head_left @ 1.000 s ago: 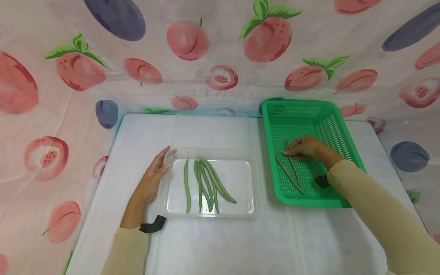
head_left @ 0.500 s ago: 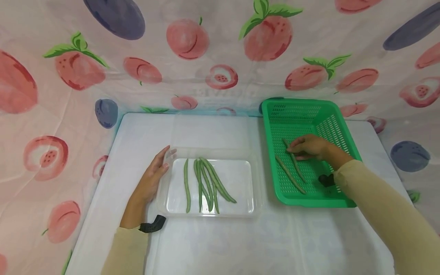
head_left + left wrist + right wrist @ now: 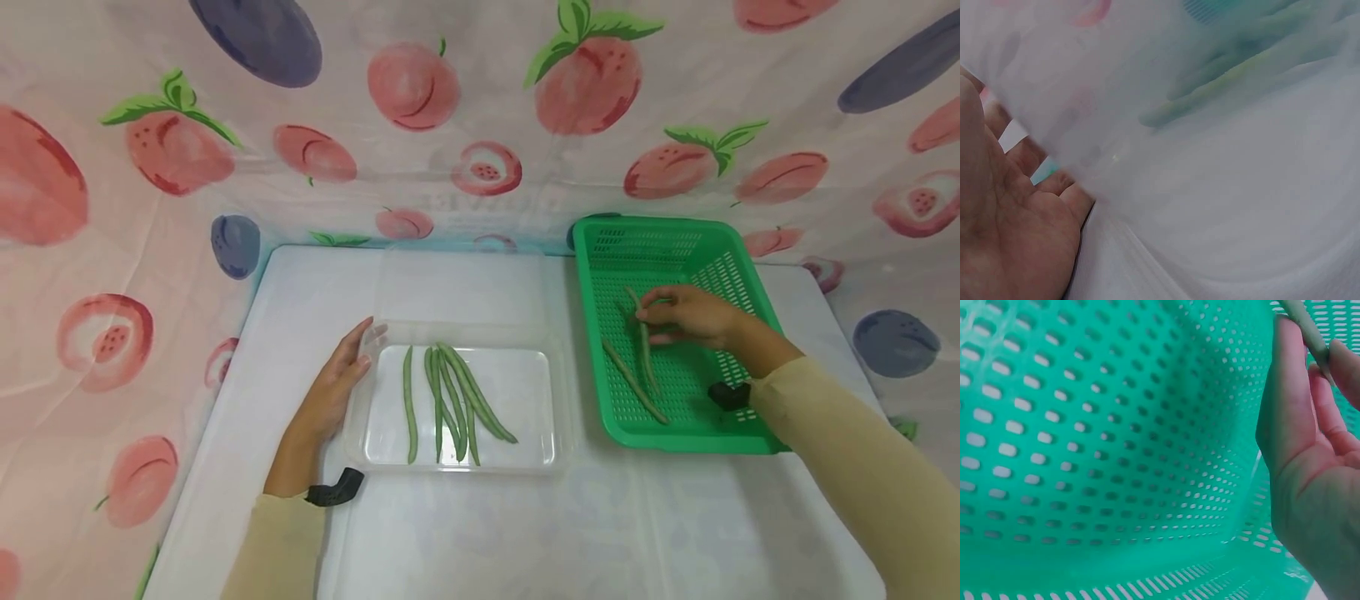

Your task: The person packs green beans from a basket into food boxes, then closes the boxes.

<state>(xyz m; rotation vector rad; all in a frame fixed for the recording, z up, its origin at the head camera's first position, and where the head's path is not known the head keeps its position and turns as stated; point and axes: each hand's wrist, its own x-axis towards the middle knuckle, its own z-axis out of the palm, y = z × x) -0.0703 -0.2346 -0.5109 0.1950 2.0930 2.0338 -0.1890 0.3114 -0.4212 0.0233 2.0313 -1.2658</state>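
In the head view, several long green beans (image 3: 491, 414) lie in a clear plastic container (image 3: 525, 333), one set apart at the left. My left hand (image 3: 333, 383) rests against the container's left wall, fingers mostly straight near its far corner; the left wrist view shows the palm outside the cloudy wall. Over at the right, my right hand (image 3: 690, 315) pinches a green bean (image 3: 647, 354) between thumb and fingers inside the green basket (image 3: 588, 358). This bean hangs lengthwise, its near end low over the basket floor. A second green bean (image 3: 630, 379) lies along the basket's left side.
A white-covered table (image 3: 480, 542) carries both containers. A clear lid-like sheet (image 3: 461, 279) lies behind the plastic container. A fruit-printed curtain (image 3: 337, 100) hangs close behind and at both sides. The basket's perforated walls (image 3: 1085, 425) stand around my right hand.
My right hand has shifted slightly right and away from me, raising the pinched bean's far end from the basket floor. The left hand and the container's beans have stayed put.
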